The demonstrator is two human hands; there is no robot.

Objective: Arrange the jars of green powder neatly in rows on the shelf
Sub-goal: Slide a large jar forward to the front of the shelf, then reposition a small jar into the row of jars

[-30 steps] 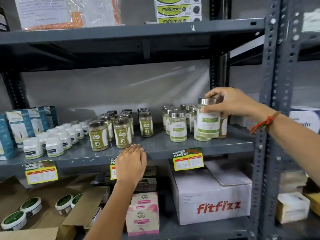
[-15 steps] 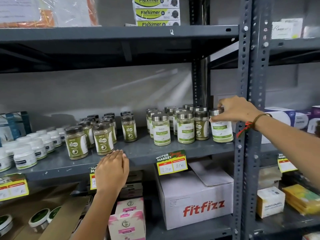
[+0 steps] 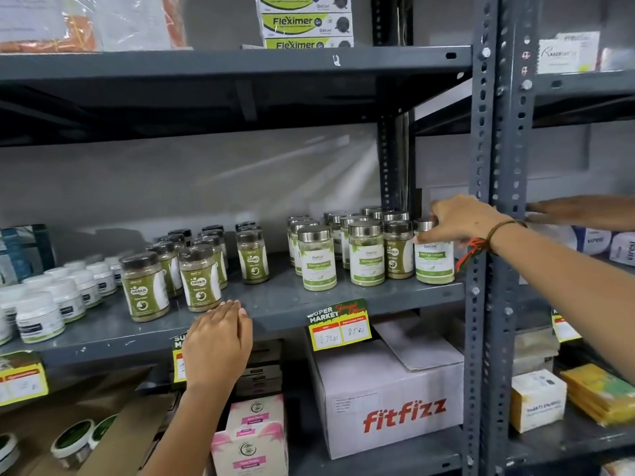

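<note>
Lowered since the earlier frame, the jar now stands on the shelf at the row's right end, right hand clamped on its lid. Left hand rests flat, holding nothing. Nudge the jar level with its neighbours, label forward, before letting go.

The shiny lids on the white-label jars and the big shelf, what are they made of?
The silver lids on the white-label jars look like brushed metal: they gleam and catch the light, though metal-look plastic is possible. The grey shelf looks like painted steel: matte grey, with scuffs and punched bolt holes in its grey upright post.
</note>
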